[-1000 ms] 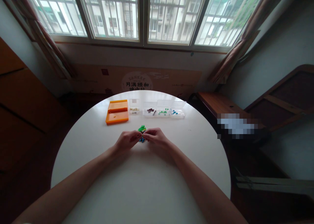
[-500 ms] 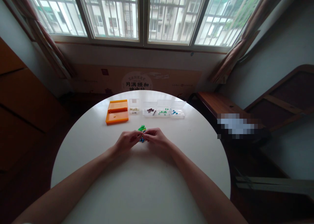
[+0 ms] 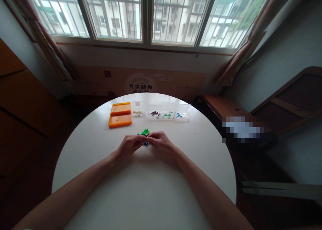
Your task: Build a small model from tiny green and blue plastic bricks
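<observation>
At the middle of the white round table (image 3: 141,189), my left hand (image 3: 129,144) and my right hand (image 3: 161,141) meet with fingertips pinched together. Between them is a small green and blue building-block model (image 3: 145,132), with bits of yellow and dark colour. Its green part shows beyond the fingers and a blue part below them; the fingers cover its middle. Both hands are closed on it. Any tiny single piece in the fingertips is too small to make out.
Beyond my hands stand an orange two-level tray (image 3: 120,121), a small clear box (image 3: 138,114) with cream pieces, and a clear compartment box (image 3: 154,117) with dark, green and blue pieces. A wooden bench (image 3: 221,105) stands right of the table, below the window (image 3: 147,18).
My fingers have shifted very slightly around the building-block model, and a bit of blue now shows at its left. The boxes and tray have stayed put.
</observation>
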### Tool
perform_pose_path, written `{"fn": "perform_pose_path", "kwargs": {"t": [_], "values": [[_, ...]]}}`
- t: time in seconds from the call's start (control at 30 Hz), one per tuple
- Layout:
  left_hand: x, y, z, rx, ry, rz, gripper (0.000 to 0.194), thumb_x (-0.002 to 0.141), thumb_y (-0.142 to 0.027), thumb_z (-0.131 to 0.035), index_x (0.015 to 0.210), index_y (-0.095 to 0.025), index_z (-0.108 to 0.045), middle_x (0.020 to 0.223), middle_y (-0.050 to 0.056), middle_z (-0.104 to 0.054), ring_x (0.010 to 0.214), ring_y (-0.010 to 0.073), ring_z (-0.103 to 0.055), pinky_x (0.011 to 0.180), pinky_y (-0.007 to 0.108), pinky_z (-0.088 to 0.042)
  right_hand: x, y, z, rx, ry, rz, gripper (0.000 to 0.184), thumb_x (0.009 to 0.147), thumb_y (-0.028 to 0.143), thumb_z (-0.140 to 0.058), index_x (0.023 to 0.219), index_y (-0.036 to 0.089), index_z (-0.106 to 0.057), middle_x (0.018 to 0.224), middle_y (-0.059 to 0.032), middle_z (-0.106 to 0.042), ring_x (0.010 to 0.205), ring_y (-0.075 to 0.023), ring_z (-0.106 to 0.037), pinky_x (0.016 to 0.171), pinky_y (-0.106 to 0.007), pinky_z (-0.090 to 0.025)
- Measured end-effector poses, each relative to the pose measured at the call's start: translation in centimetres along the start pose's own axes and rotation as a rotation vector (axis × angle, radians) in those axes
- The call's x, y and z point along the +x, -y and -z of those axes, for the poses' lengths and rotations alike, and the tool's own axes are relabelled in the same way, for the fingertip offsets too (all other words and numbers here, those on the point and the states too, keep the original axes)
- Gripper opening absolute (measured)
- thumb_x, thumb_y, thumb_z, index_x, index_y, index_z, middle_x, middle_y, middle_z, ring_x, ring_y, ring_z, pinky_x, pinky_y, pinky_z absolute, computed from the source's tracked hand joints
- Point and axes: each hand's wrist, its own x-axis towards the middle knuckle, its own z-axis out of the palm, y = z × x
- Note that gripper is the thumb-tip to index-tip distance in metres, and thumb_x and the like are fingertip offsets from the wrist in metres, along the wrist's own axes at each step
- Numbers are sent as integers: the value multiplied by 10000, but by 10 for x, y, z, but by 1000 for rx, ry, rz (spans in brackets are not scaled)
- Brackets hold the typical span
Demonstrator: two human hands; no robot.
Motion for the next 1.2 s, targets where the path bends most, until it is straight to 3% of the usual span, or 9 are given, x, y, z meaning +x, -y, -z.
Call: {"fn": "perform_pose_path", "kwargs": {"t": [0.2, 0.57, 1.2], "values": [[1, -1, 0, 46, -53, 15, 176, 834, -247, -571, 863, -115, -684, 509, -17, -555, 437, 51, -436, 471, 134, -362, -1, 0, 0, 17, 6, -10, 385, 671, 472, -694, 773, 100, -700, 640, -42, -642, 539, -96, -505, 516, -216, -377], [1, -2, -1, 22, 13, 27, 222, 839, -274, -558, 947, -120, -676, 499, -30, -536, 432, 50, -413, 478, 138, -367, -1, 0, 0, 43, 27, -11, 381, 666, 456, -699, 794, 97, -698, 631, -38, -631, 551, -97, -508, 519, -212, -378], [0, 1, 0, 68, 9, -23, 238, 848, -270, -534, 940, -112, -687, 497, -14, -535, 433, 56, -418, 481, 146, -364, -2, 0, 0, 53, 33, -15, 392, 665, 463, -697, 793, 93, -691, 658, -52, -649, 569, -106, -525, 541, -221, -390]]}}
